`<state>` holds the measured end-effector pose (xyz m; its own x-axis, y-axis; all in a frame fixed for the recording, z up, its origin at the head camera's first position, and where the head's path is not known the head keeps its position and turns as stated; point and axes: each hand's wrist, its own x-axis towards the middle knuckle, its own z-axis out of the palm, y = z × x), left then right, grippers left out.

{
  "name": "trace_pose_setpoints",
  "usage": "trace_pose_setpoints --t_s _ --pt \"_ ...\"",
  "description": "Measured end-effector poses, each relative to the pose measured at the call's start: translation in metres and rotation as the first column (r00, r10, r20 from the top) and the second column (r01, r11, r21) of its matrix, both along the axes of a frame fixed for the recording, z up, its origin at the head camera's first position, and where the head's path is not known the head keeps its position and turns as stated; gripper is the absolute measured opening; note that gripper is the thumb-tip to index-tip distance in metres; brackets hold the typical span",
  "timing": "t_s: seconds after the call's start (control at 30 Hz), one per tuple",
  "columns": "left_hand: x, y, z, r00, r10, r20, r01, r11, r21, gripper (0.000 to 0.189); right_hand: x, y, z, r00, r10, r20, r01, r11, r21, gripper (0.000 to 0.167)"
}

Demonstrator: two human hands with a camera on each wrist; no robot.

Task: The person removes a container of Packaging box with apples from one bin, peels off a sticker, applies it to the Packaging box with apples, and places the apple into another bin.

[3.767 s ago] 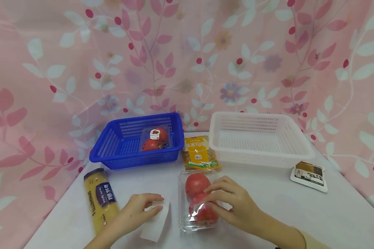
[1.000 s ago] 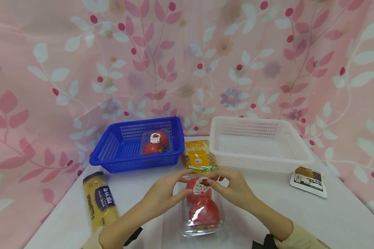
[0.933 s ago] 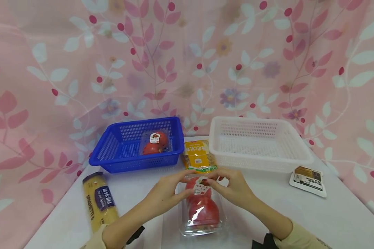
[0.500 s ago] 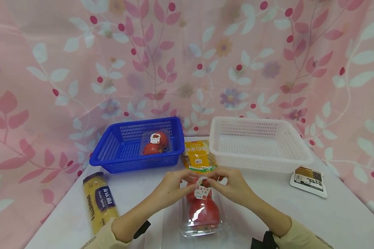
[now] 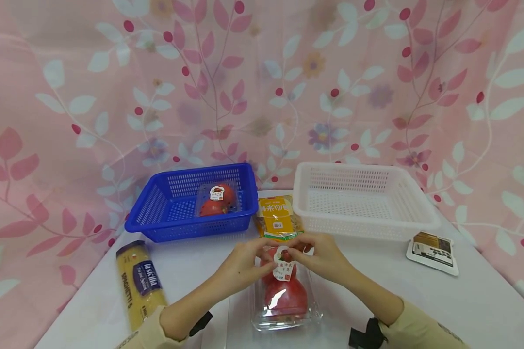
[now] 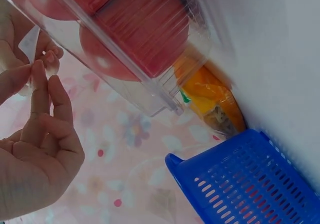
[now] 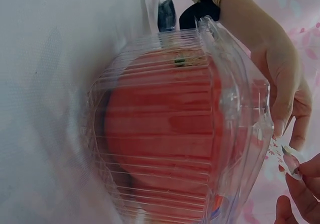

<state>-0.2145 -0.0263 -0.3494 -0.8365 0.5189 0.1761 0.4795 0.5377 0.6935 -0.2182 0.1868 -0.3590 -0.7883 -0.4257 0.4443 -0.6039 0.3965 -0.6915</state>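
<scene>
A clear plastic box [image 5: 262, 315] holding two tomatoes [image 5: 286, 295] lies on the white table in front of me. Over the far tomato, a white printed sticker [image 5: 283, 271] with a tomato picture is held between my hands. My right hand [image 5: 320, 257] pinches its upper edge with thumb and fingertip. From the other side, my left hand [image 5: 242, 269] pinches the sticker's left edge, its thumb [image 5: 264, 268] on the printed face. In the right wrist view the sticker [image 7: 290, 161] looks bent and above the lid, and whether part of it touches the lid is unclear.
Behind stand a blue basket [image 5: 188, 229] with another labelled tomato box [image 5: 217, 198] and a white basket [image 5: 367, 220]. A yellow food packet [image 5: 276, 215] lies between them. A spaghetti bag [image 5: 141, 283] is at left, a small flat pack [image 5: 432, 253] at right.
Earlier my left hand held a white paper strip and my right touched the box; now both hold the sticker. In the last second the sticker has turned more upright and shifted slightly nearer.
</scene>
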Motion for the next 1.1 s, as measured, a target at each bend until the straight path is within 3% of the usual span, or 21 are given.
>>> trace_pose_setpoints --t_s 0.23,0.57,0.8,1.1 --pt "0.000 0.000 -0.004 0.999 0.017 0.035 -0.015 0.998 -0.054 0.041 -0.007 -0.004 -0.004 1.000 0.002 0.006 -0.002 0.998 0.067 0.007" --pt "0.002 0.001 -0.009 0.999 0.006 -0.042 -0.013 0.986 -0.164 0.047 -0.013 -0.010 -0.016 0.997 0.053 0.054 -0.060 0.990 0.126 0.009" --pt "-0.001 0.005 -0.009 0.997 0.022 -0.077 -0.041 0.969 -0.245 0.049 -0.016 -0.012 -0.021 0.998 0.060 -0.016 -0.055 0.979 0.198 0.010" --pt "-0.004 0.007 -0.009 0.994 0.023 -0.104 -0.051 0.961 -0.272 0.049 -0.019 -0.014 -0.021 0.997 0.030 -0.076 -0.012 0.972 0.237 0.009"
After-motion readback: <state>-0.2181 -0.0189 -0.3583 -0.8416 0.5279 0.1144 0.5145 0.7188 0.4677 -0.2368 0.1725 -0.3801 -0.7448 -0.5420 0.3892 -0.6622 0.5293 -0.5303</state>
